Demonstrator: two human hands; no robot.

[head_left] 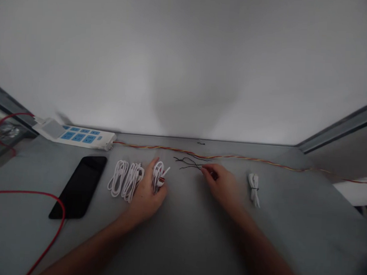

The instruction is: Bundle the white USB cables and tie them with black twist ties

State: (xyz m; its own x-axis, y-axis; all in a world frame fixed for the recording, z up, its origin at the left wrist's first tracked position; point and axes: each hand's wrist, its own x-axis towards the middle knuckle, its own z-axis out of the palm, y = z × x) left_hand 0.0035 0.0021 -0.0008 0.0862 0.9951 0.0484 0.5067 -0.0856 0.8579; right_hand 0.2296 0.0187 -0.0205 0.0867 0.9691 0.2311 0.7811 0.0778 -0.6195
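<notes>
My left hand (147,196) is closed around a coiled white cable (157,175), its loops and a loose end showing above the fingers. Just left of that hand lie two more coiled white cables (117,179), side by side on the grey table. My right hand (220,181) has thumb and forefinger pinched at the near ends of several thin black twist ties (188,162). Farther right rests a folded white cable (253,189) with a dark tie around its middle.
A black phone (81,185) lies on the left, with a red cable (53,195) curving over its lower corner. A white power strip (79,136) sits against the white wall (187,64). Its twisted red and yellow wire (246,158) runs along the table's back. A small black scrap (201,143) lies behind it.
</notes>
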